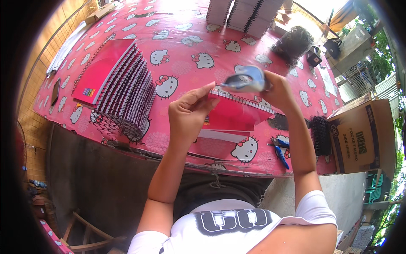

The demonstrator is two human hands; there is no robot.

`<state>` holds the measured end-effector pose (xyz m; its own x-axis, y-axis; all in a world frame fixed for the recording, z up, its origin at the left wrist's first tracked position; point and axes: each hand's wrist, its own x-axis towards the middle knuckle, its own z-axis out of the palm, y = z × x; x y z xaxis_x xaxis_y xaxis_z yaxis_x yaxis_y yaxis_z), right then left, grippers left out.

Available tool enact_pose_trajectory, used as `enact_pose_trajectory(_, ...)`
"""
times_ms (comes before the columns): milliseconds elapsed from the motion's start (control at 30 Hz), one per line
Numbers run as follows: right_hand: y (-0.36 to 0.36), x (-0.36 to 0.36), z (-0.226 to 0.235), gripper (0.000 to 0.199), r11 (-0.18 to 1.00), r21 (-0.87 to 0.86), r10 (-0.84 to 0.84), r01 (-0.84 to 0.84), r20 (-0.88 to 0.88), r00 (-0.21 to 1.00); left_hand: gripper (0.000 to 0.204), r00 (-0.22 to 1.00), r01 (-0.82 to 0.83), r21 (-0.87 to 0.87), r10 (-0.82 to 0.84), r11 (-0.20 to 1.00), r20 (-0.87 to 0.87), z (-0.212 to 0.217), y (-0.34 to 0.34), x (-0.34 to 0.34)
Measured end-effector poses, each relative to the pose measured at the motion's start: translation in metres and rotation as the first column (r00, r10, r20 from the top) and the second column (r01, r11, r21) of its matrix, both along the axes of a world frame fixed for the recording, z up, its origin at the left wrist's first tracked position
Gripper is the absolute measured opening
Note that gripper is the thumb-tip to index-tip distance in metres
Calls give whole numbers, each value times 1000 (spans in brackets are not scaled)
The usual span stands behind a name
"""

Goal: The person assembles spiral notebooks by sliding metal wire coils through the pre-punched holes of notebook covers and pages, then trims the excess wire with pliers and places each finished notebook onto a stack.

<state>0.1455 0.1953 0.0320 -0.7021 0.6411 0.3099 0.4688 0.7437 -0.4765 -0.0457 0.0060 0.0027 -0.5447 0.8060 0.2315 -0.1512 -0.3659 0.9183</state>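
A pink-covered spiral notebook [237,112] lies in front of me, its wire-bound edge turned away from me. My left hand [192,106] pinches the left end of that bound edge between thumb and fingers. Just above the binding, my right hand [277,91] grips a blue-and-grey hand tool with a dark loop [245,79]; motion blur hides its exact kind. Pliers with blue handles [281,152] rest on the table near my right forearm. To the left rises a tall stack of pink spiral notebooks [114,84].
A pink cat-patterned cloth [182,51] covers the table. Further stacks of bound notebooks [249,19] stand at the back, beside a dark plastic bundle [294,42]. Black binding coils [321,135] and a cardboard box [363,135] sit at right. A phone [55,91] lies far left.
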Motion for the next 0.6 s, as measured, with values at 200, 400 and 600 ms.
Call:
enact_pose_trajectory(200,-11,117,-30,43,782,293,-614,549,220,758,32,991,130,209,-135,969,10,10,10,-2)
enact_pose_trajectory(400,-99,145,-56,52,865,342,-429,366,131,894,19,557,42,460,362,887,-748,34,-17,27)
enact_pose_trajectory(600,-134,147,-75,44,920,141,-376,366,53,925,18,777,-73,287,234,955,-585,-16,-20,61)
